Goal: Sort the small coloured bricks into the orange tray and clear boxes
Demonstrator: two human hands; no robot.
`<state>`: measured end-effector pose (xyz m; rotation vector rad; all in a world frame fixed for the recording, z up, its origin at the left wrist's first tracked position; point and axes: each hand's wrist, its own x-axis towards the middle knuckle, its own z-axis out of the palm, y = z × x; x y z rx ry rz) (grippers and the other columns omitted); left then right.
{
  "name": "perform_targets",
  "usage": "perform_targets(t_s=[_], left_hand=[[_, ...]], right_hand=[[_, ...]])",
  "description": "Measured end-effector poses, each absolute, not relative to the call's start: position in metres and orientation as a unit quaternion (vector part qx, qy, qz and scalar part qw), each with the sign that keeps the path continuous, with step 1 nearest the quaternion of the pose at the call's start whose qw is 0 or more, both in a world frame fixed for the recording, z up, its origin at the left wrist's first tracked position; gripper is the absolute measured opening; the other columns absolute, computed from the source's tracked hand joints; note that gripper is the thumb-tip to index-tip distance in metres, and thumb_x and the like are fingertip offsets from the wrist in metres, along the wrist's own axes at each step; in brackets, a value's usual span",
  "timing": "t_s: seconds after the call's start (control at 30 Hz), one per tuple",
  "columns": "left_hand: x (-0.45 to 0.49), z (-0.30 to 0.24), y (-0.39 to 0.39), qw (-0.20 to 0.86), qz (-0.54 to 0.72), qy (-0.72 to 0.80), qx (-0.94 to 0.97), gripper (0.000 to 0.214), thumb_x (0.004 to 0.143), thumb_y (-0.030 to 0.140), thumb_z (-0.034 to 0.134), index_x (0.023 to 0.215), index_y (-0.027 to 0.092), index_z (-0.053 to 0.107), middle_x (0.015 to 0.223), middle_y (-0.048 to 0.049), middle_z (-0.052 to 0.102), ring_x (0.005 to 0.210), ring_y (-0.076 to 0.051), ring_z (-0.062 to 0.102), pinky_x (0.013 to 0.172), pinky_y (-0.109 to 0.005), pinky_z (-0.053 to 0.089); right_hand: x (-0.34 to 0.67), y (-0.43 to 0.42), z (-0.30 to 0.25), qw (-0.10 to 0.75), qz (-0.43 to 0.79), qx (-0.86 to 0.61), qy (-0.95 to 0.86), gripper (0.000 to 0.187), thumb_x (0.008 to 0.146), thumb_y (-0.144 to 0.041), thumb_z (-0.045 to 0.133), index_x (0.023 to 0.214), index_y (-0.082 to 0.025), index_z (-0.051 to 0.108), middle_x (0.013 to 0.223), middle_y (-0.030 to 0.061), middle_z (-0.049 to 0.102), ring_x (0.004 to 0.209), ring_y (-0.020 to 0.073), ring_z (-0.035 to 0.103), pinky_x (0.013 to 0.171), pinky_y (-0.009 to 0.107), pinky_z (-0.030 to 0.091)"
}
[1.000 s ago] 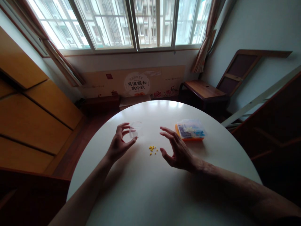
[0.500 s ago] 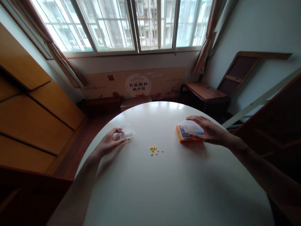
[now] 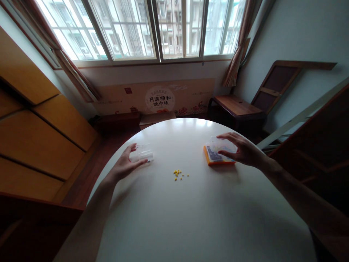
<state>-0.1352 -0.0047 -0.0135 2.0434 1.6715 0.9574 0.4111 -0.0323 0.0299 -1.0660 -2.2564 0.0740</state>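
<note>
The left hand curves around a clear container, thumb and fingers spread apart. The right hand has its thumb and fingers parted at a clear piece over the orange box; whether either hand grips firmly, I cannot tell. Small yellow pieces lie loosely scattered between the hands on the white counter.

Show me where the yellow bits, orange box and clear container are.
Yellow bits (image 3: 176, 174), head view: middle of the cluster.
Orange box (image 3: 221, 163), head view: front wall.
Clear container (image 3: 143, 155), head view: see-through side.
</note>
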Motion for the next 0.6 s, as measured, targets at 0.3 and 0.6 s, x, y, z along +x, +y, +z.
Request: perform_targets(t_s=[0.3, 0.6], left_hand=[[-0.050, 0.014, -0.056, -0.004, 0.443, 0.387, 0.809, 0.059, 0.093, 0.048, 0.083, 0.142, 0.025, 0.059, 0.139, -0.0133, 0.069, 0.127, -0.034, 0.068, 0.116, -0.053, 0.055], [0.001, -0.018, -0.068, 0.191, 0.336, 0.348, 0.854, 0.053, 0.090, 0.052, 0.087, 0.130, 0.023, 0.070, 0.111, -0.0089, 0.079, 0.100, -0.027, 0.077, 0.095, -0.043, 0.061]], right_hand=[[0.313, -0.064, -0.006, 0.347, 0.100, -0.271, -0.892, 0.054, 0.102, -0.050, 0.078, 0.145, -0.022, 0.061, 0.133, 0.0142, 0.074, 0.122, 0.0314, 0.072, 0.107, 0.053, 0.062], [0.276, -0.074, -0.031, 0.363, 0.081, -0.290, -0.882, 0.047, 0.104, -0.046, 0.074, 0.140, -0.020, 0.059, 0.121, 0.0159, 0.076, 0.106, 0.0324, 0.074, 0.090, 0.049, 0.066]])
